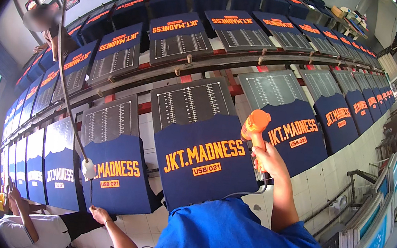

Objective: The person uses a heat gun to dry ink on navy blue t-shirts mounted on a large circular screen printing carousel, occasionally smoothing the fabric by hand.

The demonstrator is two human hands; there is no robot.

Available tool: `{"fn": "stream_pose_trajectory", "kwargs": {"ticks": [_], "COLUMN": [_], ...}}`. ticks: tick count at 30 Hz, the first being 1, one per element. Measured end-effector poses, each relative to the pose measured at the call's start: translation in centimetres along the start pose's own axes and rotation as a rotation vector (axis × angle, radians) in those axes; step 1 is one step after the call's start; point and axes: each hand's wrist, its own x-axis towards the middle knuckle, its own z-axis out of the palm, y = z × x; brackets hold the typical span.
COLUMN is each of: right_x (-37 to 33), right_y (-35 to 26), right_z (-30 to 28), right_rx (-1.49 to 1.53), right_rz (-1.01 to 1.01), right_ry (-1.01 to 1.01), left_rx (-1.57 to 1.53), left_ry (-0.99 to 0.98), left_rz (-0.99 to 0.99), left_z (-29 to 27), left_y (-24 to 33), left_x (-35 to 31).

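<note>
My right hand [270, 159] is closed around the handle of an orange heat gun [257, 123], its head raised over the boards. From the handle a dark cord runs down past my blue sleeve. Below it lies a navy shirt [201, 183] with orange printed lettering, stretched on a dark board [191, 101] with white ruler marks. At lower left, my left hand [100, 214] pinches a thin dark cord [91, 192] hanging from a white plug connector [88, 169]. Behind that connector is another navy printed shirt [120, 183].
Long rows of boards with printed navy shirts curve away on both sides of a rail [206, 56]. One person [55, 29] stands at far left, another in a white shirt [34, 230] at lower left. Framed screens [373, 242] lean at right. A long cable [64, 79] hangs at left.
</note>
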Motion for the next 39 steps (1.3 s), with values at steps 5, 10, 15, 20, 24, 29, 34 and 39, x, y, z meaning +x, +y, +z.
{"fn": "stream_pose_trajectory", "kwargs": {"ticks": [5, 10, 15, 20, 24, 29, 34, 39], "right_x": [0.3, 0.8, 0.9, 1.3, 1.1, -0.2, -0.9, -1.8], "right_y": [1.0, 1.0, 0.4, 0.4, 0.6, -0.1, 0.4, 1.0], "right_z": [0.3, 0.3, 0.5, 0.9, 1.2, 1.0, 0.3, 0.1], "right_rx": [0.044, 0.078, 0.072, 0.052, 0.018, -0.018, -0.041, -0.023], "right_rz": [0.016, 0.075, 0.065, 0.052, 0.032, 0.091, 0.12, 0.103], "right_ry": [0.033, 0.009, -0.018, -0.025, -0.02, -0.048, -0.062, -0.056], "left_rx": [0.028, -0.003, -0.113, -0.313, -0.243, -0.116, -0.273, -0.035], "left_ry": [0.126, 0.129, 0.005, -0.36, -0.36, -0.393, -0.798, -0.588], "left_rz": [-0.069, -0.11, 0.093, 0.248, 0.237, 0.46, 0.192, 0.513], "left_z": [0.6, -1.6, -2.4, -0.9, 0.8, 1.8, -1.2, -10.4], "left_y": [1.2, 0.0, -0.7, 1.5, 1.9, -0.1, 4.7, 15.2], "left_x": [1.3, 8.9, 14.0, 12.8, 11.2, 14.1, 14.2, 12.6]}}
